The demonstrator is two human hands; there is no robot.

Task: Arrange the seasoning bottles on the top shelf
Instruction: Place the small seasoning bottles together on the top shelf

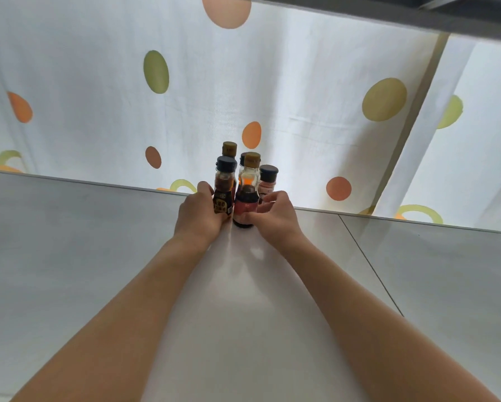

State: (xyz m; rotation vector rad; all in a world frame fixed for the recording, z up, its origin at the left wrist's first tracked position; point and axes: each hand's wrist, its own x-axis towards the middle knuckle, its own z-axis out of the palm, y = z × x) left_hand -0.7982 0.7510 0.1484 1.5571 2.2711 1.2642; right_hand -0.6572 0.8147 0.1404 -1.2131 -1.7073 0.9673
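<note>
My left hand grips the dark bottle with the blue cap; my right hand pinches the bottle with the gold cap. Both stand upright, touching, near the back edge of the white shelf. Just behind them crowd 3 more bottles. A dotted curtain hangs beyond the edge.
</note>
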